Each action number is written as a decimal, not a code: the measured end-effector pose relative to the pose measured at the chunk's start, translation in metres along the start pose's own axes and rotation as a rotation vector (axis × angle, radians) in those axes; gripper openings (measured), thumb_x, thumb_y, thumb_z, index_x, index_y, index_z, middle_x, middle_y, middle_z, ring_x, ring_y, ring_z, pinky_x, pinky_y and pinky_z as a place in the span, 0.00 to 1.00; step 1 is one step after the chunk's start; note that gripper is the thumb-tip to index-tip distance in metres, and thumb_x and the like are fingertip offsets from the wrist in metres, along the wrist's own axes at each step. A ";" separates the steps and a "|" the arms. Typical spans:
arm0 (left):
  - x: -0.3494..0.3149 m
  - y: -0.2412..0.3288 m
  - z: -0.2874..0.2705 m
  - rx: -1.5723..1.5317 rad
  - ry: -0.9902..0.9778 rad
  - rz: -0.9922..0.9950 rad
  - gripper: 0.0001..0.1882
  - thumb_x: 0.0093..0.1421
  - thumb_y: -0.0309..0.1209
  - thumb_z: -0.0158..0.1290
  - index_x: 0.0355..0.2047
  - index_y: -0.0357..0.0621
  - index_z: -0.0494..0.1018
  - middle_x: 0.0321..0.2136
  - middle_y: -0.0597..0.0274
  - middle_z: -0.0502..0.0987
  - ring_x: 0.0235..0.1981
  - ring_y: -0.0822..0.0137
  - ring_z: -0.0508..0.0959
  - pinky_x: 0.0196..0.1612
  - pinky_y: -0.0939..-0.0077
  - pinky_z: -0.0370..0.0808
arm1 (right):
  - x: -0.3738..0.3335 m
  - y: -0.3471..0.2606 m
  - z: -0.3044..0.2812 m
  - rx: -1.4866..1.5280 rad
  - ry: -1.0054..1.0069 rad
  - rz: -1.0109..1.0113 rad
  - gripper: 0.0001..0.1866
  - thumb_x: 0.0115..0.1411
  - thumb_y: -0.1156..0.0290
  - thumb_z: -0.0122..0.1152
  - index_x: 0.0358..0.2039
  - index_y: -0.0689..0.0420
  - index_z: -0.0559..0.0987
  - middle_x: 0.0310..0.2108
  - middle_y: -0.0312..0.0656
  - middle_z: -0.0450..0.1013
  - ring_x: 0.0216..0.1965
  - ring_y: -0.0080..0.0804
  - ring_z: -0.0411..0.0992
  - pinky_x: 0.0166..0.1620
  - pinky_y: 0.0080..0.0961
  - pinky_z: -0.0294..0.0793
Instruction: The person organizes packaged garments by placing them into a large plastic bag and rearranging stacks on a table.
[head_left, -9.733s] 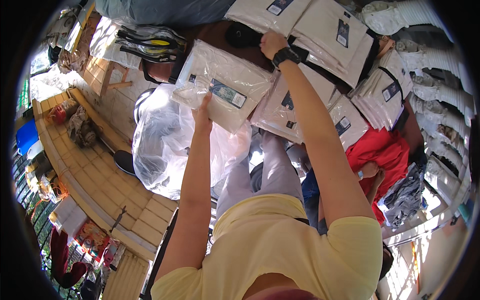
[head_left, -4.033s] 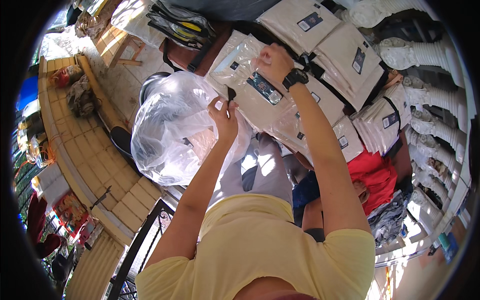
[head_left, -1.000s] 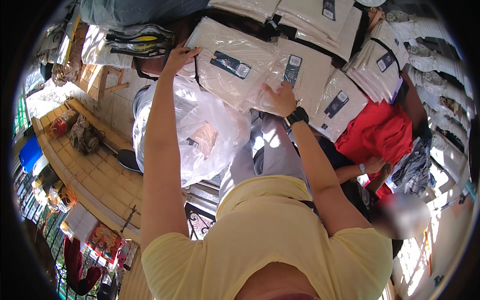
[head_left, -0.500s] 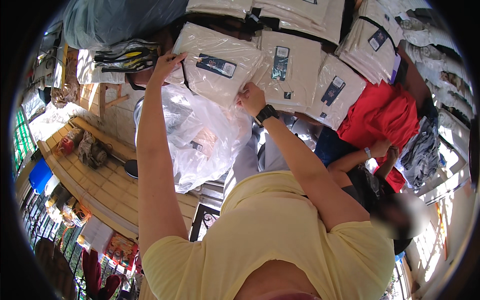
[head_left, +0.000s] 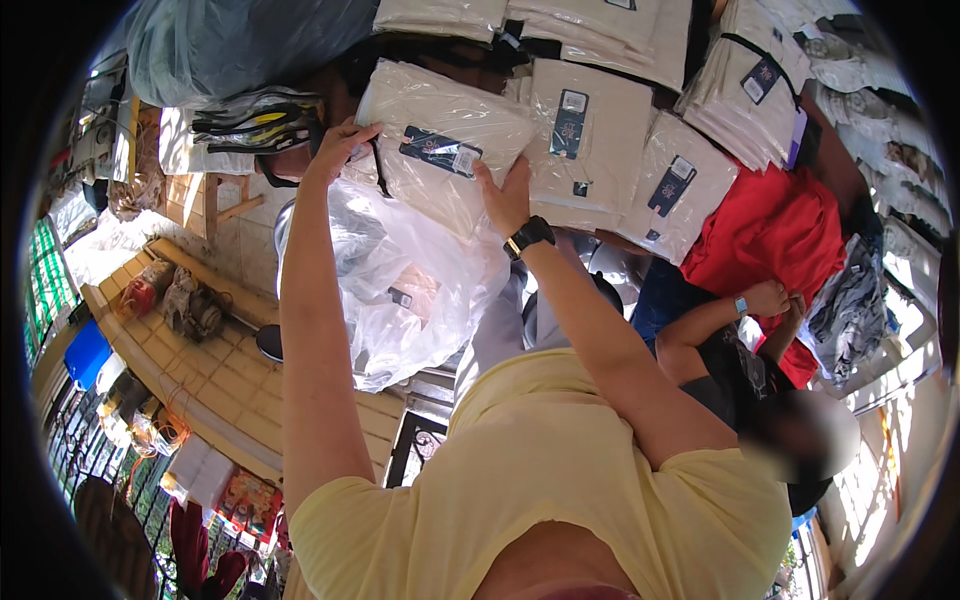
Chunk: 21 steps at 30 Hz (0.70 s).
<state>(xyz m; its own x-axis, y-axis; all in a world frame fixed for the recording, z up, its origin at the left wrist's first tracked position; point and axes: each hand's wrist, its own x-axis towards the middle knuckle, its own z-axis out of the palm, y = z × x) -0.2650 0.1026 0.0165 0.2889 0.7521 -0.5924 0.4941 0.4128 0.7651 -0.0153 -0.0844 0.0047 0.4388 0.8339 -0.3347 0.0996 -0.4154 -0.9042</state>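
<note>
A clear plastic packet of folded cream cloth (head_left: pixel 450 105), with a dark label on its face, lies tilted in front of me. My left hand (head_left: pixel 343 150) grips its left edge, fingers closed there. My right hand (head_left: pixel 507 200), wearing a black watch, rests on its lower right part with thumb and fingers apart, the thumb close to the label. A black strap shows by the packet's left side. Below it hangs a large clear plastic bag (head_left: pixel 420 290) with another labelled packet inside. To the right lie more cream packets (head_left: pixel 590 120).
Stacks of cream packets (head_left: pixel 745 85) cover the far side. A big grey plastic bag (head_left: pixel 240 50) sits at the far left, beside dark zip-edged packs (head_left: pixel 255 120). At right, another person's hands (head_left: pixel 775 300) are near red cloth (head_left: pixel 765 225). A tiled ledge (head_left: pixel 220 350) runs along the left.
My right hand has let go of the packet's lower right corner and moved up onto its face, fingers spreading. The packet has shifted slightly right. My left hand stays at its left edge.
</note>
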 end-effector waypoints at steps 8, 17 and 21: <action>-0.022 -0.017 -0.001 -0.016 0.105 -0.011 0.22 0.51 0.44 0.63 0.26 0.31 0.79 0.37 0.63 0.73 0.39 0.69 0.72 0.43 0.77 0.66 | 0.039 0.000 0.000 0.279 -0.214 -0.067 0.33 0.59 0.61 0.58 0.50 0.69 0.50 0.47 0.60 0.64 0.49 0.44 0.66 0.54 0.31 0.63; -0.053 -0.015 0.040 0.378 0.691 0.366 0.22 0.50 0.45 0.62 0.24 0.33 0.79 0.34 0.53 0.77 0.32 0.59 0.77 0.38 0.71 0.72 | 0.022 -0.104 -0.008 -0.787 -0.247 -0.766 0.41 0.47 0.60 0.67 0.61 0.45 0.60 0.64 0.46 0.49 0.63 0.53 0.48 0.61 0.53 0.50; -0.087 0.029 0.049 0.719 0.682 0.646 0.19 0.54 0.40 0.59 0.20 0.33 0.78 0.29 0.57 0.78 0.25 0.67 0.74 0.31 0.74 0.70 | 0.040 -0.074 0.014 -0.874 -0.503 -0.877 0.39 0.45 0.59 0.69 0.59 0.32 0.64 0.65 0.33 0.49 0.66 0.49 0.44 0.64 0.55 0.41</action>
<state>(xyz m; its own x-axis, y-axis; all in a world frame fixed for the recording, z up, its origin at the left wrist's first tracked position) -0.2358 0.0240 0.0775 0.2644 0.9240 0.2762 0.8277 -0.3644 0.4267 -0.0177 -0.0153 0.0541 -0.4202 0.9068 0.0341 0.7957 0.3862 -0.4666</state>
